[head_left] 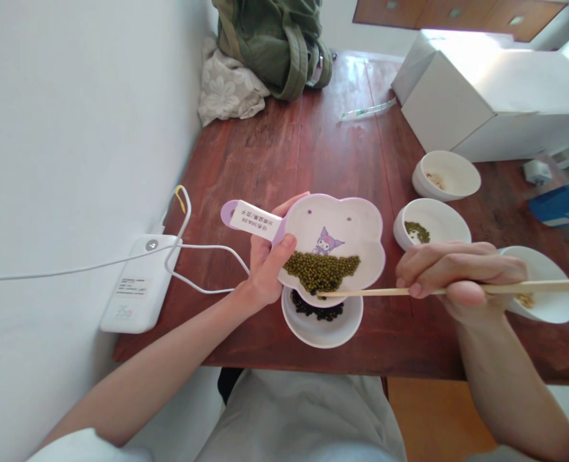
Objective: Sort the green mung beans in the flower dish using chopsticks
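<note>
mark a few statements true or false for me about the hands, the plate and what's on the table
1. The left hand holds the scalloped plate. True.
2. The right hand is empty. False: it grips a wooden stick.
3. The green beans on the plate lie toward the edge nearest the person. True.
4. The bowl partly under the plate is empty. False: dark beans lie in it.
5. A white device with a cable lies left of the plate. True.
6. The green bag is at the table's near edge. False: it is at the far end.
</note>
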`<state>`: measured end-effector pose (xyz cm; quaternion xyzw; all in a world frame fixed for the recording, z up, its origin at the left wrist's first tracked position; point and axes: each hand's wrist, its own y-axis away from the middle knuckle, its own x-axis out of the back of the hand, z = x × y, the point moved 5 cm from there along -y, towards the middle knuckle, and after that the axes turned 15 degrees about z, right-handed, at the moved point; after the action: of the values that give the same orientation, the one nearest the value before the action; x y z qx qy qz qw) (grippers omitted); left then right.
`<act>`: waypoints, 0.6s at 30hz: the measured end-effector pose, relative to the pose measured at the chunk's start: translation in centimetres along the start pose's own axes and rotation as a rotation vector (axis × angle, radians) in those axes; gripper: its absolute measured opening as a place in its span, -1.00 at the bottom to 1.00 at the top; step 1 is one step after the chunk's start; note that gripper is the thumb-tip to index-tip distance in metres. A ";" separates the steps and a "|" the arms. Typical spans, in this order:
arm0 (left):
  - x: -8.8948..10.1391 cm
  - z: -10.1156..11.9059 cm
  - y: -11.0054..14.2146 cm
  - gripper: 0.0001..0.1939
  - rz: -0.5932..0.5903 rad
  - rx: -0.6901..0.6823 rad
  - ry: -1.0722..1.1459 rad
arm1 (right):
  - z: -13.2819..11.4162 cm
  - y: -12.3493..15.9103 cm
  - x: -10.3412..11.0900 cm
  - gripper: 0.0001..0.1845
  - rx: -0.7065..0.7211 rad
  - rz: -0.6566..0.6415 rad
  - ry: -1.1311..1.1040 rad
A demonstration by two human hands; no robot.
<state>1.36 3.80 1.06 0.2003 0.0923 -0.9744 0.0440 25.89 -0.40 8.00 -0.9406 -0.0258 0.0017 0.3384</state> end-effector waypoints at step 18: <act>0.2 -0.2 0.0 -0.38 0.019 0.038 -0.028 | 0.2 -0.1 0.1 -0.45 -0.043 0.056 0.038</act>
<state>1.25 3.84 0.82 0.1884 0.0715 -0.9782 0.0509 25.94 -0.23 7.88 -0.9480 0.0069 -0.0070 0.3182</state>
